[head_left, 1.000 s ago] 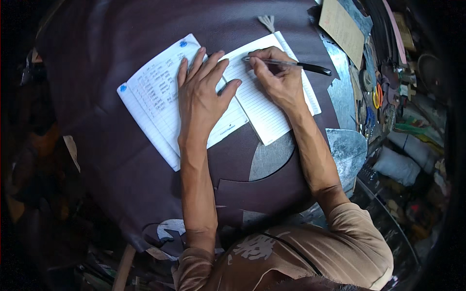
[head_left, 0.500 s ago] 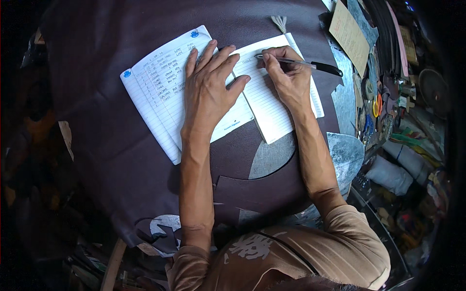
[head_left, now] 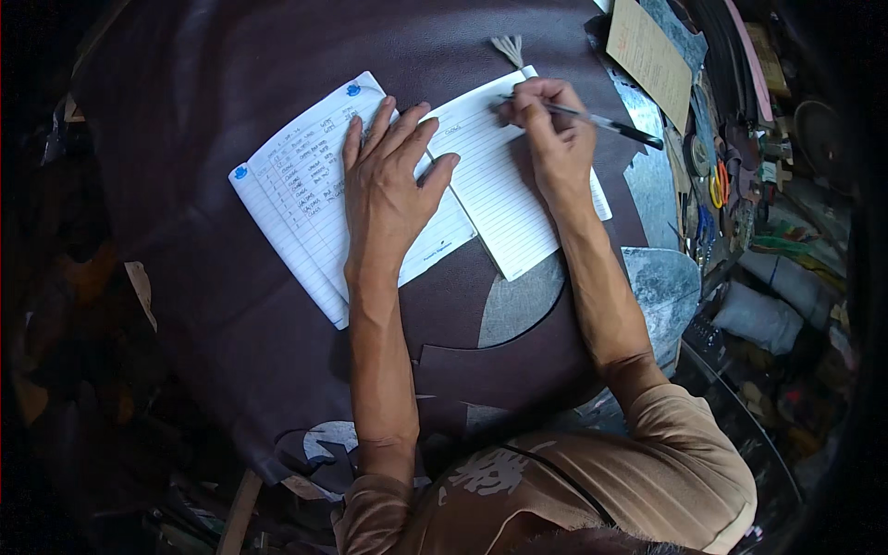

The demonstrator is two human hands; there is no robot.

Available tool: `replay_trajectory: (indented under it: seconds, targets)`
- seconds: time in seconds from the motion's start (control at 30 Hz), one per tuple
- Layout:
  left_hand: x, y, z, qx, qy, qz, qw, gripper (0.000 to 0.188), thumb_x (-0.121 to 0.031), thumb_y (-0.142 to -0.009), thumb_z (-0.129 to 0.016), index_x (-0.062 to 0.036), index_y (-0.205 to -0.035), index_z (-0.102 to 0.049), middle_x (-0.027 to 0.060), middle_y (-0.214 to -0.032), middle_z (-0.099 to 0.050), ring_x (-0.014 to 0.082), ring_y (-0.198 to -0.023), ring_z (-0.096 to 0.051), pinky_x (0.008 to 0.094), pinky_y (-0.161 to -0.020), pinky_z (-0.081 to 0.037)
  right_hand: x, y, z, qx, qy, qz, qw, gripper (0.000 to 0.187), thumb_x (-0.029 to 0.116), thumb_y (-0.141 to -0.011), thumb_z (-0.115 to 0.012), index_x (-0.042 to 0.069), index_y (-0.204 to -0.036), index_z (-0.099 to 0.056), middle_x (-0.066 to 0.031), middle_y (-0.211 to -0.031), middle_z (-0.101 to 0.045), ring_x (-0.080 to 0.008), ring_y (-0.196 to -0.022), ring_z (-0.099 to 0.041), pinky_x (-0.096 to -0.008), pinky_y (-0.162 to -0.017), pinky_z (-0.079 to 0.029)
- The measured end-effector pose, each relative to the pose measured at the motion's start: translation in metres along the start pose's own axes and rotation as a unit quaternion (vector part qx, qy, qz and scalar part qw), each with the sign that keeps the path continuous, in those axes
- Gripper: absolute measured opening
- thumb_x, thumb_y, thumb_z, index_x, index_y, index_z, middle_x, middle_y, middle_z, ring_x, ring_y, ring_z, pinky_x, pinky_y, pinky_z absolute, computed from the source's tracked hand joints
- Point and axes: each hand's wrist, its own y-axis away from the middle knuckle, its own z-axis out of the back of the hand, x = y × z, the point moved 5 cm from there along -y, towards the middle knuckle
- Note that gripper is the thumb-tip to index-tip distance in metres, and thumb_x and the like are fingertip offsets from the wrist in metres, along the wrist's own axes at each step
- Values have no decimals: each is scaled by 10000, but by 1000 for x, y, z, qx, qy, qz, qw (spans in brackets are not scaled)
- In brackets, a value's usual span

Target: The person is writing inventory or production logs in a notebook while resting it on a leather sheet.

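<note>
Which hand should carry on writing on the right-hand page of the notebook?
Right. The right hand grips the pen with its tip at the top of the notebook's lined right page, while the left hand lies flat, pinning the left page.

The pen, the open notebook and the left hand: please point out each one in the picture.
pen (head_left: 615,123), head view, on its dark barrel past the right hand.
open notebook (head_left: 504,190), head view, on the bare right-hand lined page.
left hand (head_left: 388,190), head view, on its back.

The person wears a tan short-sleeved shirt (head_left: 592,472) with a pale print on its front.
</note>
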Motion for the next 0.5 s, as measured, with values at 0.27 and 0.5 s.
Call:
replay_trajectory:
  seconds: [0.27, 0.5]
  targets:
    - [-1, 0, 0, -20, 2, -10, 1000, 406, -336, -884, -728, -73, -1192, -727, 54, -1358, -649, 274, -1405, -460, 496, -1224, -218, 0, 9, -16, 96, 172, -10, 980, 140, 160, -924, -680, 23, -930, -711, -19, -806, -667, -63, -693, -564, -238, -597, -451]
    - [0, 1, 1, -27, 9, -12, 1000, 381, -323, -895, -712, -74, -1184, -728, 56, -1350, -654, 268, -1402, -467, 493, -1228, -214, 0, 10, -17, 104, 193, -46, 974, 141, 158, -923, -672, 22, -918, -708, -12, -763, -660, -66, -692, -556, -243, -611, -450]
